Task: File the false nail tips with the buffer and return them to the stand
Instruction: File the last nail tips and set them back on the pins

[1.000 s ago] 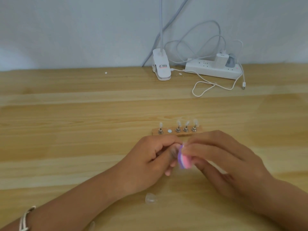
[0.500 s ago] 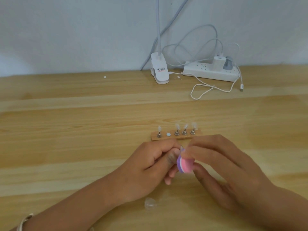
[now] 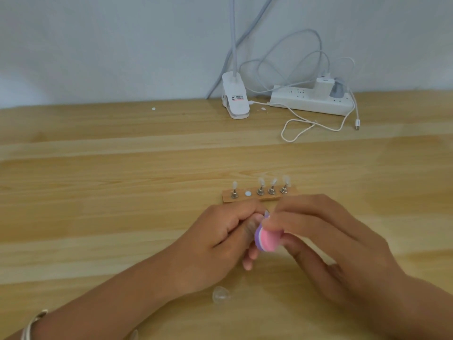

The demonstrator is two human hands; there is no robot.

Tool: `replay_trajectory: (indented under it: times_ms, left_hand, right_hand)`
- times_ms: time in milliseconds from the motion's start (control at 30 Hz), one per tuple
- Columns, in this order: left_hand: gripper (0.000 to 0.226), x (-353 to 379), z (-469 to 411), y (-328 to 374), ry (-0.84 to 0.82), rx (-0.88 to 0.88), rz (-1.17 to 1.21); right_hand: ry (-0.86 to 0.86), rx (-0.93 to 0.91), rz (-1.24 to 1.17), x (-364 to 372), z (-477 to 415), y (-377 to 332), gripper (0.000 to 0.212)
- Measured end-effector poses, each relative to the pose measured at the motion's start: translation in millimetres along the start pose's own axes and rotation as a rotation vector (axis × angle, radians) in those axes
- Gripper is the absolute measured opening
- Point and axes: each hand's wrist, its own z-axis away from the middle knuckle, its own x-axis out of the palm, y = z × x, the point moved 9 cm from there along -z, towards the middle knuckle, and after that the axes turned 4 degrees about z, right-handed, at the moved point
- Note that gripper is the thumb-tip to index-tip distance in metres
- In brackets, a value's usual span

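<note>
Where the hands meet: the left hand (image 3: 215, 244) curls its fingers and pinches a nail tip (image 3: 266, 213) at the fingertips, with only its end showing; the right hand (image 3: 326, 241) grips the pink-and-purple buffer (image 3: 266, 238) between thumb and fingers, pressed against that tip.
Pinch: little of the tip is held. I judge a hard stroke could flick it out, and clear plastic is hard to find on the table (image 3: 98, 217).
Buffer: it lies close to the left thumb, so a slip would rub skin.
Stand (image 3: 250, 198): just beyond both sets of knuckles, four tips upright on pegs, one white spot (image 3: 248, 193) vacant — a careless forward reach could knock them.
Loose tip (image 3: 221, 293): clear, lying just beside the left wrist — the forearm could sweep it away.
</note>
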Motion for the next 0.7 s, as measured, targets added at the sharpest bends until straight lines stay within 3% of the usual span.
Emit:
replay_trajectory:
  times_ms: [133, 267, 400, 567, 700]
  left_hand:
    - [0.025, 1, 0, 4, -0.002, 0.017, -0.04]
    - [0.017, 0, -1, 9, 0.005, 0.038, -0.028]
    - [0.02, -1, 0, 2, 0.013, -0.005, -0.023]
    - [0.022, 0, 0, 3, 0.007, 0.006, -0.027]
    - [0.021, -2, 0, -1, 0.015, -0.015, -0.034]
  right_hand:
    - [-0.031, 0.076, 0.025, -1, 0, 17, 0.024]
    - [-0.038, -0.048, 0.049, 3, 2, 0, 0.023]
    - [-0.06, 0.034, 0.075, -1, -2, 20, 0.025]
    - [-0.087, -0.055, 0.034, 5, -1, 6, 0.024]
    - [-0.083, 0.028, 0.053, 1, -4, 20, 0.024]
